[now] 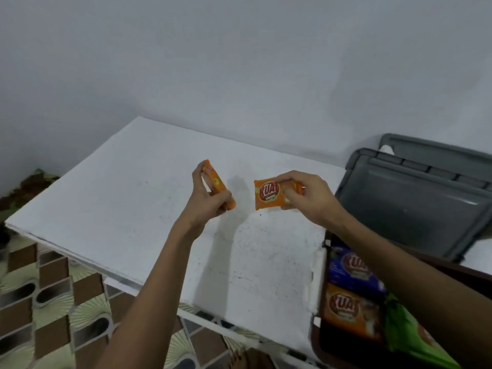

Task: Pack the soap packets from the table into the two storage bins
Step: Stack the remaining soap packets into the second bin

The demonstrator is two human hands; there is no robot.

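My left hand (210, 198) grips an orange soap packet (217, 186) on edge, held above the white table (119, 198). To its right, my right hand (306, 198) pinches a second orange soap packet (267, 195) by its right side, label facing me. Both packets hang in the air over the table's middle. At the lower right a dark brown storage bin (323, 347) holds a blue packet (351, 270), an orange packet (348, 312) and a green packet (410, 339). My right forearm covers part of that bin.
Two grey bin lids (415, 206) lean at the right, beyond the bin. A white wall stands behind the table. Patterned brown and green floor tiles (53, 296) show at the lower left, below the table's front edge.
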